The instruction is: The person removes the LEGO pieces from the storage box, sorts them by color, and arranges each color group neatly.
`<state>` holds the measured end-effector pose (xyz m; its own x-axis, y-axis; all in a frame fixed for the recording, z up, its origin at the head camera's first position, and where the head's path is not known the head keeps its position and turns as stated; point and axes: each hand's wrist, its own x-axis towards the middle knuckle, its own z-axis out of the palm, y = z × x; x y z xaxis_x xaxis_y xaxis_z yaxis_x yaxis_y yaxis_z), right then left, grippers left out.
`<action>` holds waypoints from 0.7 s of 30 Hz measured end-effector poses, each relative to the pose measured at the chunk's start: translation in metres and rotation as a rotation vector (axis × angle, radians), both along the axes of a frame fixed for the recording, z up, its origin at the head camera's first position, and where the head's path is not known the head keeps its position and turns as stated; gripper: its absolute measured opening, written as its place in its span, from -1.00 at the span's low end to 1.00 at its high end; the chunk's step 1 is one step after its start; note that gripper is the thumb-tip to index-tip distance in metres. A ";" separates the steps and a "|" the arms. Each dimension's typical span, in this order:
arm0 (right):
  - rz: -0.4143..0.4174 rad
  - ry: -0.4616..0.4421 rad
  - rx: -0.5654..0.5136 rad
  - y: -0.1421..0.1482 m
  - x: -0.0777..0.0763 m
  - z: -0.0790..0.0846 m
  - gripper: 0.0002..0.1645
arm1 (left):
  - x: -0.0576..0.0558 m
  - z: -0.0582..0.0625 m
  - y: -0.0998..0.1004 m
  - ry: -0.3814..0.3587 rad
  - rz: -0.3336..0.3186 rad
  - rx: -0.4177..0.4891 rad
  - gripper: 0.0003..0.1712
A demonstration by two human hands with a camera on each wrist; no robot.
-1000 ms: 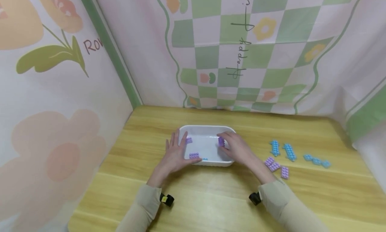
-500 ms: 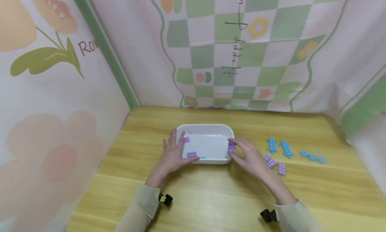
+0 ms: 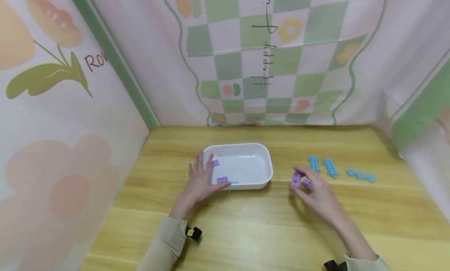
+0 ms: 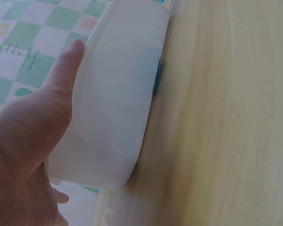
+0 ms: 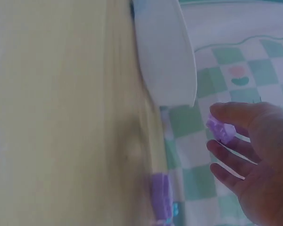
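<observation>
A white tray stands on the wooden table. My left hand rests on its left end, fingers spread and fairly straight, thumb across the near rim. In the left wrist view the thumb lies along the tray's edge. Inside the tray are purple building blocks and a bit of blue by the near wall. To the right of the tray, my right hand pinches a purple building block between thumb and fingertips, above the table. Another purple block shows behind its fingers; the hand hides others.
Two long blue pieces with studs lie behind the right hand, and a row of small blue pieces lies farther right. A patterned curtain hangs along the table's back edge.
My right hand has lifted the purple block out of the tray and carried it right, to the purple blocks on the table. The left hand stays on the tray. The head view has shifted slightly.
</observation>
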<state>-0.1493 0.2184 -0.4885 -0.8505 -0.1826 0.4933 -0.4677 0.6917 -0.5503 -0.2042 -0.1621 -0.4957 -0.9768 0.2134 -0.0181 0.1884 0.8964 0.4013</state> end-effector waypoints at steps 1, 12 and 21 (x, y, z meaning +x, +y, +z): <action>-0.008 0.001 -0.005 0.004 0.002 -0.003 -0.18 | 0.000 0.000 0.000 0.000 0.002 0.000 0.48; -0.045 0.026 -0.091 0.032 0.016 -0.026 -0.31 | 0.001 0.001 0.001 -0.004 0.000 -0.012 0.47; -0.104 0.009 -0.063 0.041 0.019 -0.028 -0.23 | 0.003 0.001 0.004 0.000 0.000 -0.006 0.47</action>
